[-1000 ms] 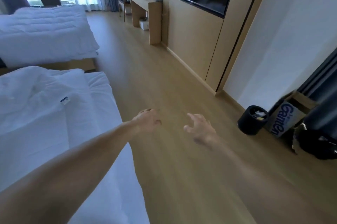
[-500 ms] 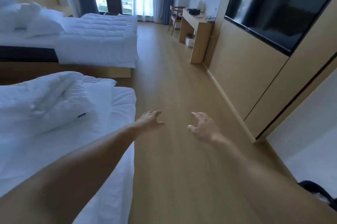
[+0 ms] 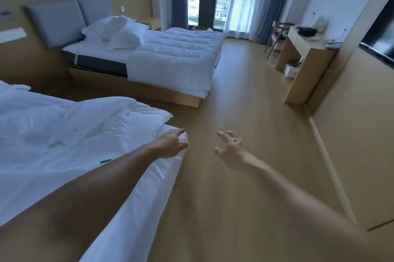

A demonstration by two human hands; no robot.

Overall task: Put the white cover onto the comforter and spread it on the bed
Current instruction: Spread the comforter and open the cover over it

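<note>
Fingers [image 3: 225, 133] of right hand [image 3: 233, 151] spread wide, empty; left hand [image 3: 170, 144] at 9 o'clock over bed [image 3: 149, 187] corner, grip hidden, I cannot tell; comforter [image 3: 96, 125] bunched at 10 o'clock.

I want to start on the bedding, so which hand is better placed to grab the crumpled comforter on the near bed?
Left. The left hand hovers at the corner of the near bed, right beside the crumpled comforter; the right hand hangs open over the floor, apart from the bed.
</note>
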